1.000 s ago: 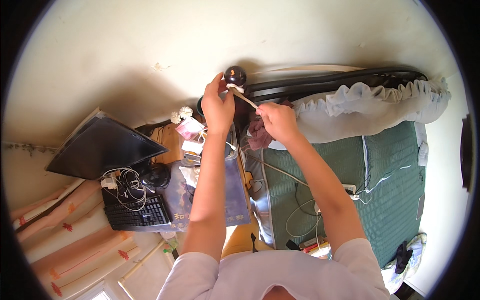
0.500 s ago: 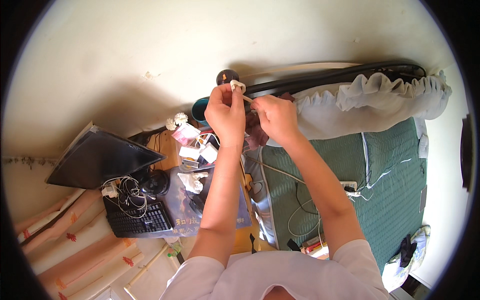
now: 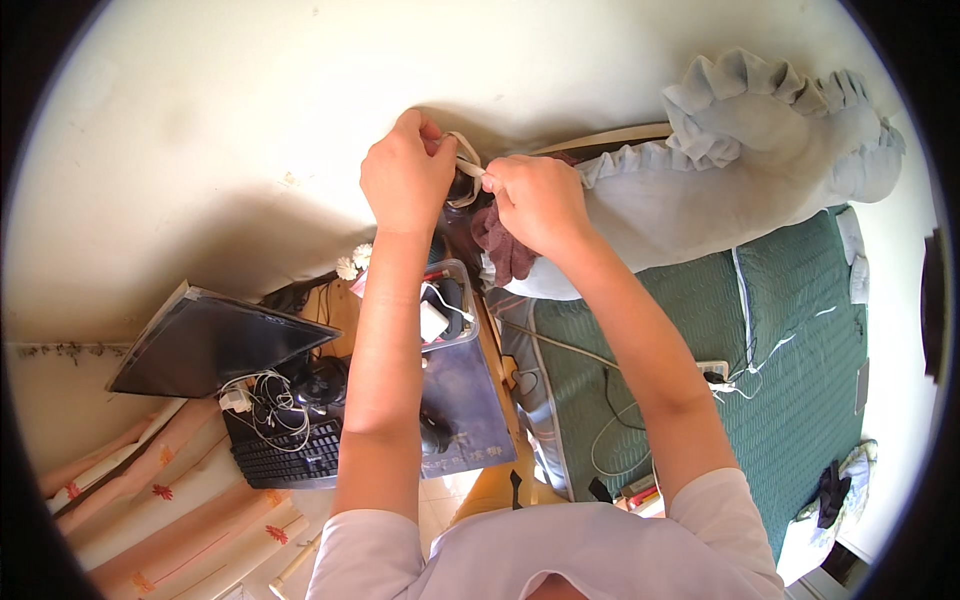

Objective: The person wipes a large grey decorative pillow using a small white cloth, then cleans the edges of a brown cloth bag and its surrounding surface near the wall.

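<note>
Wall (image 3: 250, 130) bkgd, LH (image 3: 408, 178) & RH (image 3: 540, 200) hold pale strap (image 3: 470, 169).

Your left hand (image 3: 408, 175) hides part of the dark ball (image 3: 460, 187), and the pale strap (image 3: 470, 153) crosses in front, so you cannot make out the ball's whole shape. Your right hand (image 3: 540, 202) covers one stretch of that strap and some of the brown cloth (image 3: 505, 248). Your left forearm (image 3: 385, 340) blocks parts of the plastic box (image 3: 477, 308) and desk mat (image 3: 468, 385). The bottom edge cuts off your shirt (image 3: 560, 540), and the dark rim crops the curtain (image 3: 185, 500)
</note>
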A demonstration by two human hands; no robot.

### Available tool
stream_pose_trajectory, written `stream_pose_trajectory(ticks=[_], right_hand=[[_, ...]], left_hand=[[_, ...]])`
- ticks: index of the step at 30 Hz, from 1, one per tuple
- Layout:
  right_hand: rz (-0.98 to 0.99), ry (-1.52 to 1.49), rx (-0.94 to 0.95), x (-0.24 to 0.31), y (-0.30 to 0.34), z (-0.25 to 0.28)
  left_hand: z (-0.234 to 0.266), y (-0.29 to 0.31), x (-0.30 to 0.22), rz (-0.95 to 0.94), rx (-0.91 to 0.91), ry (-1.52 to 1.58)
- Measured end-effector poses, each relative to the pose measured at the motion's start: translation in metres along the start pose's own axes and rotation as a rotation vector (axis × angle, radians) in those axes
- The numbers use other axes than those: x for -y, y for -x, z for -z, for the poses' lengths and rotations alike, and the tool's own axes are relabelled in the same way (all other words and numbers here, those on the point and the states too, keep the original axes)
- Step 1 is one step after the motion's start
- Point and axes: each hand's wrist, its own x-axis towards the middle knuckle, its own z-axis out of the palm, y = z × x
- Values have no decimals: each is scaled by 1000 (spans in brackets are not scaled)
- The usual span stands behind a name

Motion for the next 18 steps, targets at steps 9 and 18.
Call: stream_pose_trajectory(ticks=[9, 18], right_hand=[[-8, 8, 66, 0, -3, -1], [18, 51, 129, 1, -5, 2]], left_hand=[[-3, 1, 6, -260, 53, -73], [22, 18, 49, -282, 313, -139]])
